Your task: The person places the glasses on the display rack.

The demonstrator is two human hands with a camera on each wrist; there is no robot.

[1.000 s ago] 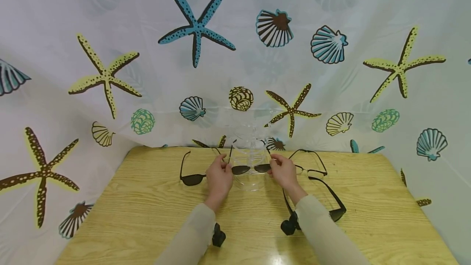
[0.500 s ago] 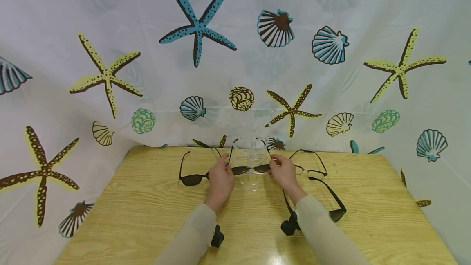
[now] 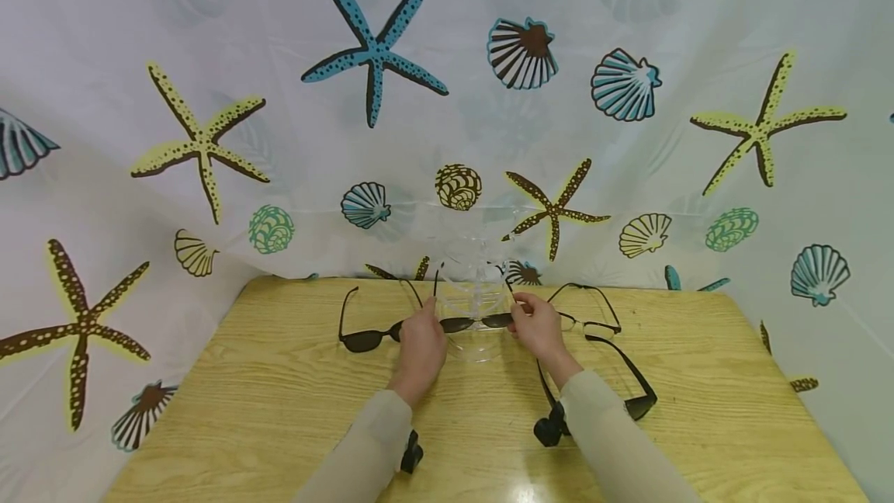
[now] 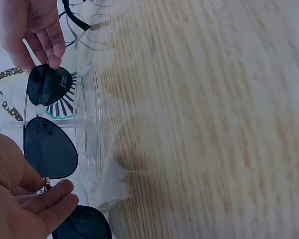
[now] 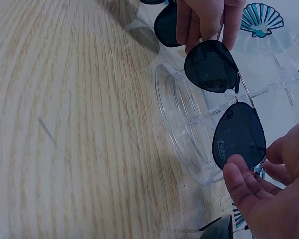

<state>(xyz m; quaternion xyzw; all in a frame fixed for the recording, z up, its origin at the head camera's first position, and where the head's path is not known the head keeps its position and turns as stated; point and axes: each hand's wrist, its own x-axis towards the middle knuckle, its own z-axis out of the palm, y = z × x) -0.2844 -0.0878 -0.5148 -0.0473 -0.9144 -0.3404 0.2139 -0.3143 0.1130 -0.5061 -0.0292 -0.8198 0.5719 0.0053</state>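
Teardrop-lensed dark sunglasses with a thin metal frame (image 3: pixel 457 324) are held level at the front of the clear plastic tiered stand (image 5: pixel 177 119), their bridge at a clear nub (image 5: pixel 230 94). At far left, black-framed dark sunglasses (image 3: pixel 363 341) lie on the pale wooden table (image 3: pixel 265 394), just beside the left hand (image 3: pixel 422 341), which pinches the held pair's left hinge, thumb and fingers nearly closed. The right hand (image 3: pixel 539 331) likewise pinches the right end, fingertips against the lens edge. Beyond it lie thin-rimmed clear eyeglasses (image 3: pixel 602 324) and, nearer the person, thick black-framed sunglasses (image 3: pixel 640 408), partly hidden by the cream sleeve (image 3: pixel 608 425).

The step in hand seems to be seating the pair on the stand; whether the nub bears its weight cannot be told. Next would call for levelling both sides, then an even release. Against a second ago, the left hand sits slightly farther right, uncovering more of the table pair's second lens; the right hand looks almost unmoved.
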